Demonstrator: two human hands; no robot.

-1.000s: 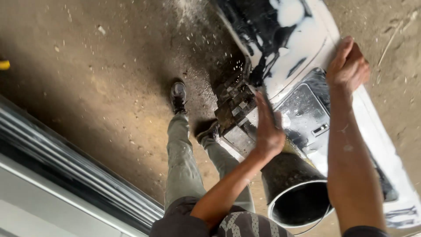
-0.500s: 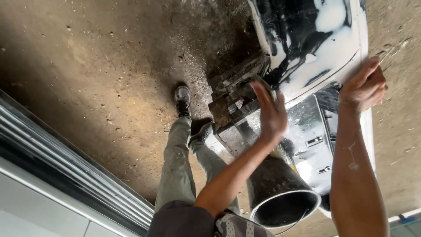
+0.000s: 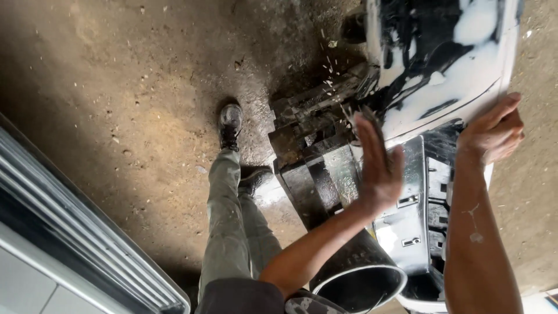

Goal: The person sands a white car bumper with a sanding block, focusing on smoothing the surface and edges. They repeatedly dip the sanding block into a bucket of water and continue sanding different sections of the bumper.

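A large white and black panel [image 3: 465, 87], streaked with white foam, leans over wet ground at the upper right. My right hand [image 3: 491, 131] grips its lower right edge. My left hand [image 3: 378, 166] is flat with fingers straight, held over a wet shiny metal part [image 3: 407, 227] just below the panel and holding nothing. Water drops fly near a dark metal frame [image 3: 308, 125] to the left of that hand. A black round tub [image 3: 360, 279] stands under my left forearm.
My legs in grey trousers [image 3: 226, 232] and dark shoes [image 3: 231, 122] stand on wet, gritty concrete [image 3: 116, 104]. A ribbed metal rail or shutter [image 3: 75, 232] runs diagonally along the lower left.
My left hand has swept up along the metal part and opened out flat, throwing water drops. My right hand stays on the panel's edge. The view has shifted toward the panel.
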